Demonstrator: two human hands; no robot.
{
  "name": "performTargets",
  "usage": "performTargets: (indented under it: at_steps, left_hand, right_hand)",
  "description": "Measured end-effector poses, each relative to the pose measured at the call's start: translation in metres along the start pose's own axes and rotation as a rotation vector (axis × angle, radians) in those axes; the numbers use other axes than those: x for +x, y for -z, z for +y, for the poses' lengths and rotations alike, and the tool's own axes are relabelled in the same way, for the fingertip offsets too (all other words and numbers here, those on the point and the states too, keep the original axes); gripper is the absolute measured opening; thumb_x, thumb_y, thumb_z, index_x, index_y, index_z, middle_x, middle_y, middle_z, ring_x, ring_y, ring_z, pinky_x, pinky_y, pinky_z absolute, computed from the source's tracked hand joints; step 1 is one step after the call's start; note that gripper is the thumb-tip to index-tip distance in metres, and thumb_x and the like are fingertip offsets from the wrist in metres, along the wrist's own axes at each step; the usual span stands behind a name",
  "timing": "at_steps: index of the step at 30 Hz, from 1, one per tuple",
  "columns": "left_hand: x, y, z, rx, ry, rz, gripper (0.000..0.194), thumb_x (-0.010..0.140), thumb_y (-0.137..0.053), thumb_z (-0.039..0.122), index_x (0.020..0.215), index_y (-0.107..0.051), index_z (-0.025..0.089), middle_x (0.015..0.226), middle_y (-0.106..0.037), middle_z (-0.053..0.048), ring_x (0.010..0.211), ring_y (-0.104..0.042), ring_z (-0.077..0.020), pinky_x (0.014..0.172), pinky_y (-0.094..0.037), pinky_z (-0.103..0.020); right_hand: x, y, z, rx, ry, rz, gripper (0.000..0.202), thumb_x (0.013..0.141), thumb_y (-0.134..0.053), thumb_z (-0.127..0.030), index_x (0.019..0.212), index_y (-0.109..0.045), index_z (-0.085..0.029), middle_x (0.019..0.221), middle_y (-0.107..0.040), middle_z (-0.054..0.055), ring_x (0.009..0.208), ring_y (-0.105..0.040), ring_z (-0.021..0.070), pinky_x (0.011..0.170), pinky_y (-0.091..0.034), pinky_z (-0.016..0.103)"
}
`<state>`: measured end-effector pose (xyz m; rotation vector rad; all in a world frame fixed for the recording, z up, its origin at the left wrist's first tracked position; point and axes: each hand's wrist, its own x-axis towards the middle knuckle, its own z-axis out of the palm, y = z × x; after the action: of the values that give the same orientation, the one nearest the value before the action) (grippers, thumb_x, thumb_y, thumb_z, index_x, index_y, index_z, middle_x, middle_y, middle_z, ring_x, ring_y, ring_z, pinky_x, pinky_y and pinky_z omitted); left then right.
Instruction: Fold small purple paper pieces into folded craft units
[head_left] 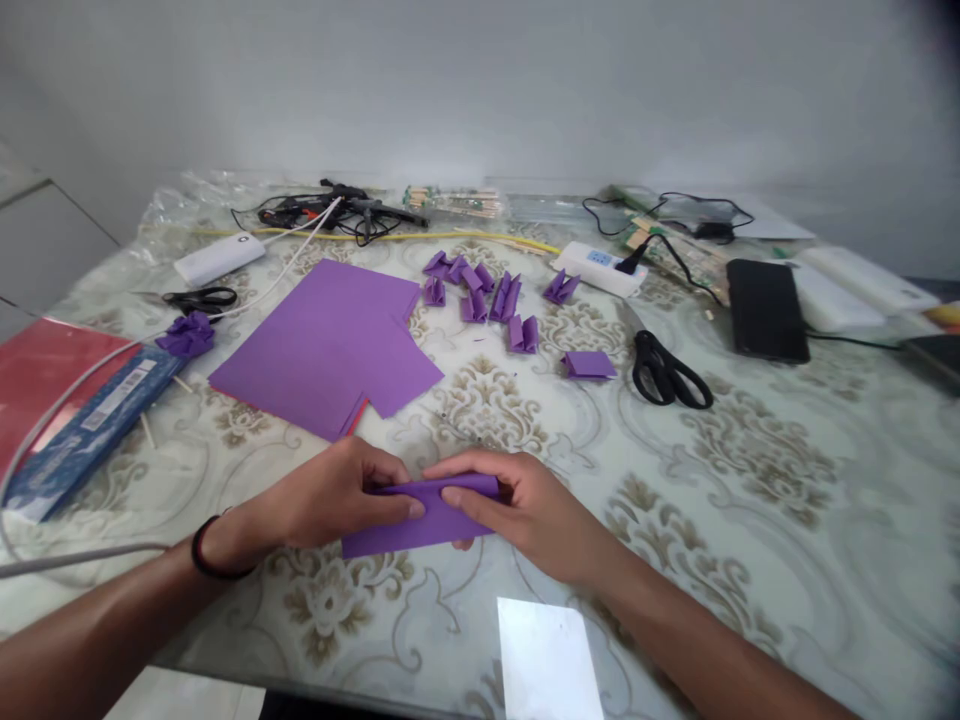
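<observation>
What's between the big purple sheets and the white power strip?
Loosely clustered small folded purple pieces, resting on the patterned tabletop; the head view shows it.

Looks like a craft corner, whether in a home or a small workroom hard to tell. Judged so from a floral-patterned table (795, 540) against a plain grey wall (480, 90), spread with purple paper sheets (322, 340), small folded paper pieces (523, 335), black-handled scissors (660, 368), a white power strip (589, 266) and a bagged bundle of thin sticks (454, 201).
</observation>
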<state>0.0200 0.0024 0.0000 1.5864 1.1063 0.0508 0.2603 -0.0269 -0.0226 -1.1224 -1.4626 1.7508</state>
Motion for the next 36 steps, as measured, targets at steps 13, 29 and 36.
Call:
performTargets:
  at_steps: [13, 29, 36]
  left_hand:
    - [-0.0005, 0.0011, 0.0008, -0.078, -0.033, -0.054, 0.032, 0.095, -0.065, 0.042, 0.076, -0.063, 0.016, 0.065, -0.051, 0.005, 0.056, -0.042, -0.0097, 0.050, -0.029, -0.021]
    - [0.0020, 0.0020, -0.0053, -0.004, -0.057, 0.033, 0.033, 0.095, -0.066, 0.045, 0.080, -0.069, 0.016, 0.067, -0.053, 0.004, 0.059, -0.045, -0.0109, 0.052, -0.031, -0.022]
    - [0.0013, 0.0027, -0.0049, -0.027, -0.051, 0.034, 0.033, 0.094, -0.068, 0.045, 0.079, -0.071, 0.016, 0.065, -0.055, 0.003, 0.057, -0.046, -0.0114, 0.051, -0.031, -0.022]
  right_hand:
    - [-0.0010, 0.0045, 0.0021, -0.269, 0.050, 0.122, 0.025, 0.101, -0.064, -0.040, 0.110, -0.084, -0.027, 0.092, -0.079, 0.003, 0.066, -0.059, 0.0153, 0.057, -0.042, 0.027]
    - [-0.0006, 0.0061, -0.0024, -0.230, 0.113, 0.114, 0.021, 0.097, -0.069, -0.030, 0.112, -0.084, -0.028, 0.109, -0.083, 0.003, 0.092, -0.075, 0.0212, 0.080, -0.057, 0.032]
    - [-0.0020, 0.0082, -0.0018, -0.197, 0.066, 0.120, 0.024, 0.097, -0.070, -0.039, 0.109, -0.085, -0.026, 0.092, -0.081, 0.003, 0.069, -0.066, 0.0168, 0.059, -0.049, 0.028]
